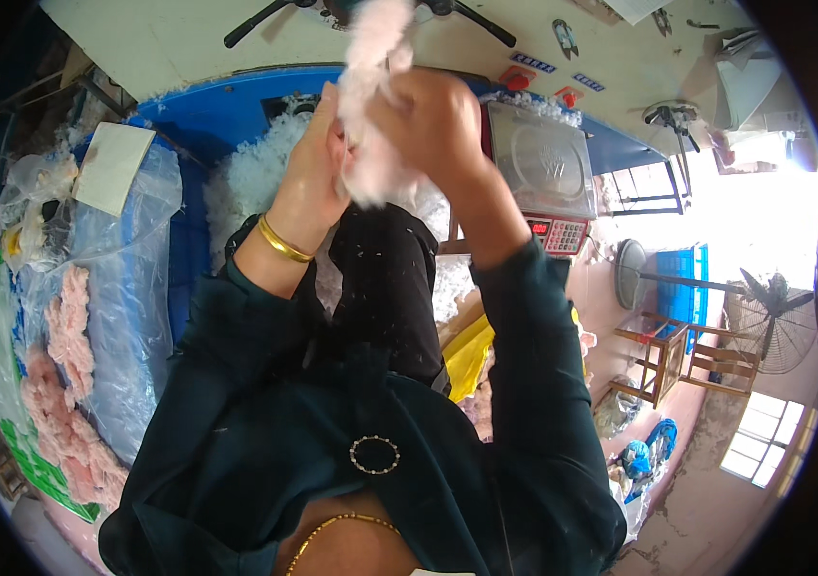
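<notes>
A fluffy pale pink plush piece (371, 106) is held up between my two hands, over my lap and close to the machine at the top. My left hand (308, 178), with a gold bangle at the wrist, grips it along its lower left side. From the right, my right hand (436, 120) closes round its middle, and its fingertips are partly hidden by the plush. Loose white stuffing (260, 163) lies in the blue bin beneath and beside my left hand.
Pink plush pieces (68, 413) lie on clear plastic bags (131, 307) at the left. A scale (543, 163) with a red display stands right of my right hand. Thread snips (565, 38) rest on the pale tabletop. Farther right are wooden stools (659, 360) and a fan (769, 317).
</notes>
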Demonstrator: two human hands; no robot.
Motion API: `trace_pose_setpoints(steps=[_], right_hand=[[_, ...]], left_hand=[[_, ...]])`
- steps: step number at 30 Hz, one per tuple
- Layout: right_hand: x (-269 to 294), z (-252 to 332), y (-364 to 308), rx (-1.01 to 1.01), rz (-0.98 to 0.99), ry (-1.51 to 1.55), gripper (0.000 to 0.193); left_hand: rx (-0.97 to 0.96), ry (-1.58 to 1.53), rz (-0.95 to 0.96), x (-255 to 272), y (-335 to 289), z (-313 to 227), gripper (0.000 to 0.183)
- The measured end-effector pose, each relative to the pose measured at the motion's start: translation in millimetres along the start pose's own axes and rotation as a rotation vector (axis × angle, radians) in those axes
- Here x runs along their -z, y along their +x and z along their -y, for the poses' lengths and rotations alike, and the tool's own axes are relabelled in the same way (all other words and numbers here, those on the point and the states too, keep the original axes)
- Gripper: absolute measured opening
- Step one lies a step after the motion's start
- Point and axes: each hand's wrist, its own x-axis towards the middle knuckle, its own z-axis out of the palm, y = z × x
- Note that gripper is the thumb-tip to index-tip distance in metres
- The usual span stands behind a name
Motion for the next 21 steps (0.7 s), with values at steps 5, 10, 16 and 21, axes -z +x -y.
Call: trace_pose_setpoints(steps=[5, 10, 16, 21], right_hand=[[-22, -38, 35, -0.071, -0.062, -0.016, 0.032], [-36, -59, 64, -0.022, -0.084, -0.118, 0.032], [-39, -44, 36, 0.013, -0.163, -0.106, 0.031], [-16, -15, 5, -0.157, -0.031, -0.033, 0.030]], left_hand=[[-0.269, 0.895, -0.154, -6, -19, 13, 0.031], [-0.454, 1.190, -0.045, -1, -18, 4, 0.029], [-0.800, 1.799, -0.098, -2, -17, 5, 0.028], [-0.976, 1.883, 0.114, 20, -31, 13, 0.036]])
